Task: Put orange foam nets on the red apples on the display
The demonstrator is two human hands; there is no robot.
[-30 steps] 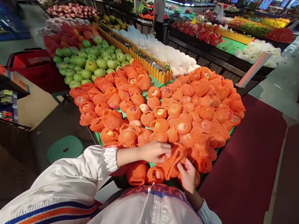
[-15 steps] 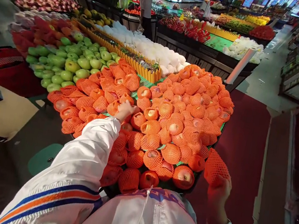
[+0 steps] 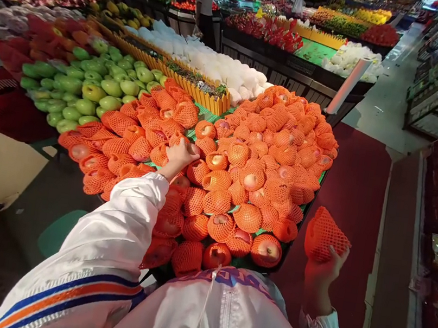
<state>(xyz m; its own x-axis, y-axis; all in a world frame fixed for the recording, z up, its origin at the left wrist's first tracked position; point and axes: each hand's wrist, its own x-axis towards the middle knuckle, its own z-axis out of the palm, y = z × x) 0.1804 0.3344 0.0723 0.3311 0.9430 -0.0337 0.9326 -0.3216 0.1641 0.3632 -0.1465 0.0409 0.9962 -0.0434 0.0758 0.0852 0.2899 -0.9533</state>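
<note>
My right hand (image 3: 326,273) is raised off the stand's right side, its fingers closed round an apple in an orange foam net (image 3: 322,235). The net's loose end points up. Over on the pile's left half, my left hand (image 3: 179,157) reaches down with bent fingers on another netted apple (image 3: 177,138); the fingertips are partly hidden. Around it lie several more apples in orange nets (image 3: 246,218), some with red and yellow skin showing through the openings.
Green apples (image 3: 112,88) are heaped left of the netted ones. A yellow picket divider (image 3: 212,100) runs behind, with white-wrapped produce (image 3: 232,73) beyond. A pale post (image 3: 348,87) rises at the back right corner. Another person (image 3: 204,3) stands in the background.
My right hand has turned and tilted the netted apple, showing more of my fingers. My left hand stays at the same spot in the pile. The whole view has shifted slightly.
</note>
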